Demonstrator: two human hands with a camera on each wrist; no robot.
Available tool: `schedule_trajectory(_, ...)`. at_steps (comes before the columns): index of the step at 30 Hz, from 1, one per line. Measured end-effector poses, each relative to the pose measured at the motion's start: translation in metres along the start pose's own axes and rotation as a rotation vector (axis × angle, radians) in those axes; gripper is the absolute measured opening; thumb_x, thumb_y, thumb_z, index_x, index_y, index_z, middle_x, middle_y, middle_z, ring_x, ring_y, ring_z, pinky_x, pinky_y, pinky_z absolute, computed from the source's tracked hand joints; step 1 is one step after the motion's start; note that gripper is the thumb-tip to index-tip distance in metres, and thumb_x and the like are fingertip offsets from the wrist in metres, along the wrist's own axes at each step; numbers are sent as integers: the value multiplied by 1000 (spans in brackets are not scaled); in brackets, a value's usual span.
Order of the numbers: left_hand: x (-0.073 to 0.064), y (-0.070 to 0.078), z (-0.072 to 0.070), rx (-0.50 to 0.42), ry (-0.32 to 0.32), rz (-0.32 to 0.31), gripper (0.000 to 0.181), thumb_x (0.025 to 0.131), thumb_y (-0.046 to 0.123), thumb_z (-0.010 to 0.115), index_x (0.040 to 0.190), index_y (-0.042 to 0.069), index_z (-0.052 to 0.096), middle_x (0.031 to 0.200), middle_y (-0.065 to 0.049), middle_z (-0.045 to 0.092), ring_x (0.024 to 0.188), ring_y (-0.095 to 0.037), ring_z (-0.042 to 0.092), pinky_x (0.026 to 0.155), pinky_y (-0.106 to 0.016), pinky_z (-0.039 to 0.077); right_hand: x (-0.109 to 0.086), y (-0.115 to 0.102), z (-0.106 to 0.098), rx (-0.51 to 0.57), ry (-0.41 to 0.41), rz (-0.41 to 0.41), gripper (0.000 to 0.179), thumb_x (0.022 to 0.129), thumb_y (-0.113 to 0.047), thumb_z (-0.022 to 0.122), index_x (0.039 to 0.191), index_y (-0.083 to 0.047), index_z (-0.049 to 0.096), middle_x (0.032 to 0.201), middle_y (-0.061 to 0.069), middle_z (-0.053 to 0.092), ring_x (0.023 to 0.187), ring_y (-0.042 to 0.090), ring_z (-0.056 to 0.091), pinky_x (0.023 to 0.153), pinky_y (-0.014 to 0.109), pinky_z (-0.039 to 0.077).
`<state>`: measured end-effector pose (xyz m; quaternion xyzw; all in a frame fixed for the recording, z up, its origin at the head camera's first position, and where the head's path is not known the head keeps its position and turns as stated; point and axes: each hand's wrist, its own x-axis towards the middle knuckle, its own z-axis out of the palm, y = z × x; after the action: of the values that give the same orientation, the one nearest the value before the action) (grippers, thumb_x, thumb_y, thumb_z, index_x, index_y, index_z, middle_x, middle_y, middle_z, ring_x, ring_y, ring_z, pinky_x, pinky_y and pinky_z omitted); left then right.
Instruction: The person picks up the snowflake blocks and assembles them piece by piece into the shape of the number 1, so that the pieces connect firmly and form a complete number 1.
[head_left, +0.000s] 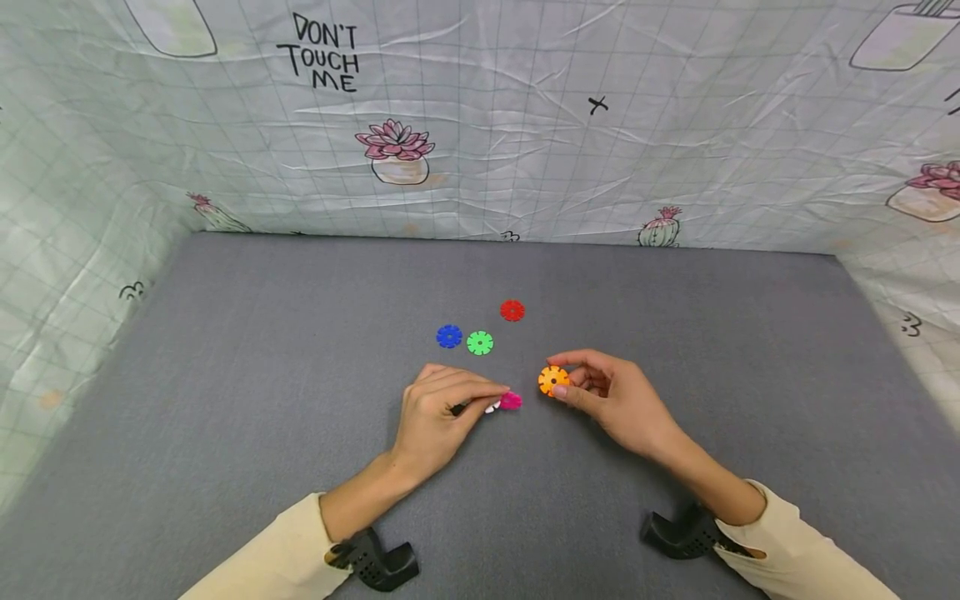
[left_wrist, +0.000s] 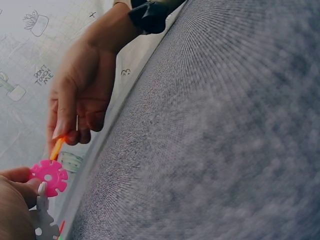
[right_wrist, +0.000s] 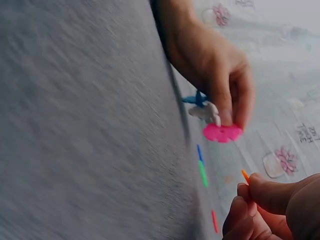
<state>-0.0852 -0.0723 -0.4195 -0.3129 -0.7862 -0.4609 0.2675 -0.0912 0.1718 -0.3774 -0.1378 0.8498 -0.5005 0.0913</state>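
My left hand pinches a pink notched disc between thumb and fingertips. A white notched disc is joined to the pink one, and a blue piece shows behind the white one. My right hand holds an orange notched disc by its edge, thumb on the near side and fingers behind. In the head view the orange disc faces the camera, a short gap to the right of the pink one. Most of the white disc is hidden by the left fingers there.
Beyond the hands, a blue disc, a green disc and a red disc lie flat on the grey table. A printed cloth hangs along the back and sides. Each wrist wears a black device.
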Motion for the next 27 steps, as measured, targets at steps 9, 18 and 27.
schedule_trajectory(9, 0, 0, -1, 11, 2, -5, 12, 80, 7, 77, 89, 15, 78, 84, 5, 72, 77, -7, 66, 69, -27, 42, -7, 1, 11, 99, -69, -6, 31, 87, -12, 72, 117, -7, 64, 79, 2, 68, 70, 19, 66, 62, 29, 52)
schedule_trajectory(18, 0, 1, -1, 3, -2, -20, 11, 80, 7, 77, 89, 14, 78, 84, 5, 72, 79, -9, 66, 71, -28, 45, -8, -2, 20, 244, -93, 26, 33, 87, -11, 70, 118, -5, 62, 82, 6, 71, 74, 25, 69, 69, 35, 54)
schedule_trajectory(27, 1, 2, -2, -12, -3, -18, 8, 83, 9, 75, 89, 14, 77, 85, 4, 72, 79, -9, 66, 70, -29, 47, -8, -2, 23, 301, -77, 92, 34, 87, -13, 70, 120, -6, 61, 83, 9, 71, 75, 27, 69, 67, 35, 55)
